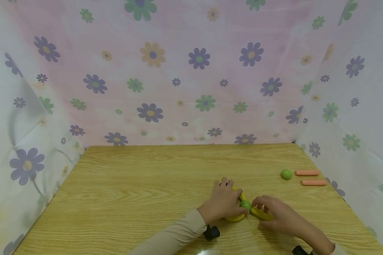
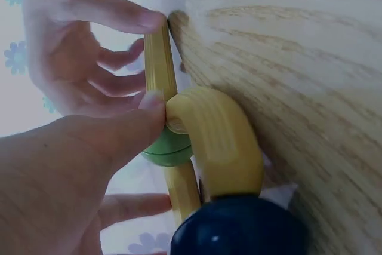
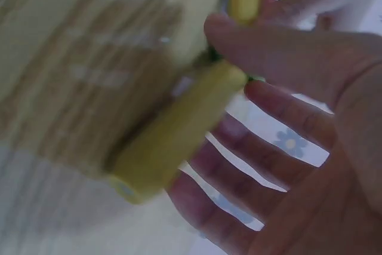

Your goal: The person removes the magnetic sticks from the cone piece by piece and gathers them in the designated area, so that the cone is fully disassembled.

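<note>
A yellow curved rod runs between a dark blue ball and a green ball on the table. A second yellow curved piece lies under my left hand. That hand grips the joined pieces, its thumb at the curved rod's end by the green ball and a finger on another yellow rod. On the ball's right side is a further yellow rod, blurred in the right wrist view. My right hand surrounds it loosely with relaxed, spread fingers; exact contact is unclear.
Another green ball sits at the right of the wooden table. Beside it lie two orange rods, a back one and a front one. Flowered cloth encloses the table's back and sides.
</note>
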`<state>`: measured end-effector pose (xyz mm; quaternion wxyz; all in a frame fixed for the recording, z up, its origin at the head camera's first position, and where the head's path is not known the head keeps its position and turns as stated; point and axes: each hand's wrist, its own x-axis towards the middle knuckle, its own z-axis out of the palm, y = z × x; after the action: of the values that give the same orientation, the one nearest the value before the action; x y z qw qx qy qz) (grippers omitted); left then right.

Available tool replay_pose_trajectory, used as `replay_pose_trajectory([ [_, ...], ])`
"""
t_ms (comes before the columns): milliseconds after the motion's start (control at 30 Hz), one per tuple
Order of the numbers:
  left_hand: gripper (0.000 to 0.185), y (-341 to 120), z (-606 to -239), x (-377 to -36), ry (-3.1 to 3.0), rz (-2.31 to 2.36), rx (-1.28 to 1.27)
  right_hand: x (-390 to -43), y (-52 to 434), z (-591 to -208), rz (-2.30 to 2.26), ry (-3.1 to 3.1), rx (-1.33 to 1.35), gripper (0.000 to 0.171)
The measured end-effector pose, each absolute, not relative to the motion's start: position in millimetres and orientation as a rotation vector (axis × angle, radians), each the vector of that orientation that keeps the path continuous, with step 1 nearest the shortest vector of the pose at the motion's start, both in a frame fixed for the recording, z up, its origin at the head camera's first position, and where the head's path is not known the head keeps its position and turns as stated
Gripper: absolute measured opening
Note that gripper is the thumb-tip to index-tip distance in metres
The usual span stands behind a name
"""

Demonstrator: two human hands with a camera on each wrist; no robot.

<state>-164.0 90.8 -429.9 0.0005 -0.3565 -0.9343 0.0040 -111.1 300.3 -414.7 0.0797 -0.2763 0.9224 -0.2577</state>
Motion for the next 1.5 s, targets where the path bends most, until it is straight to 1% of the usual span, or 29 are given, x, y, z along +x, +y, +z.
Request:
replay_pose_trajectory([
  [100, 0.066, 90, -429, -164, -2.948, 0.018, -1.077, -114, 298, -421, -0.752, 2.807, -0.809, 0.034],
  [167, 0.064, 88, -430, -165, -2.941, -0.006, -1.114, -115, 299, -425, -0.739, 2.848, -0.788, 0.031],
  [300, 0.060, 82, -429, -169, -2.889, -0.038, -1.352, -118, 301, -430, -0.711, 2.947, -0.753, 0.030],
  [400, 0.063, 78, -427, -172, -2.859, -0.037, -1.554, -120, 302, -434, -0.682, 3.026, -0.754, 0.031],
  [533, 0.066, 76, -425, -172, -2.846, -0.017, -1.657, -121, 304, -437, -0.632, 3.111, -0.739, 0.032],
  [833, 0.067, 81, -425, -167, -2.818, 0.090, -1.578, -125, 307, -437, -0.614, 3.147, -0.706, 0.034],
  [1200, 0.068, 81, -424, -164, -2.859, 0.087, -1.487, -123, 309, -436, -0.596, 3.106, -0.633, 0.030],
  [1433, 0.067, 81, -423, -164, -2.868, 0.056, -1.468, -124, 317, -430, -0.595, 3.154, -0.473, 0.027],
  [1500, 0.067, 81, -424, -163, -2.863, 0.066, -1.466, -124, 324, -430, -0.598, 3.184, -0.521, 0.029],
])
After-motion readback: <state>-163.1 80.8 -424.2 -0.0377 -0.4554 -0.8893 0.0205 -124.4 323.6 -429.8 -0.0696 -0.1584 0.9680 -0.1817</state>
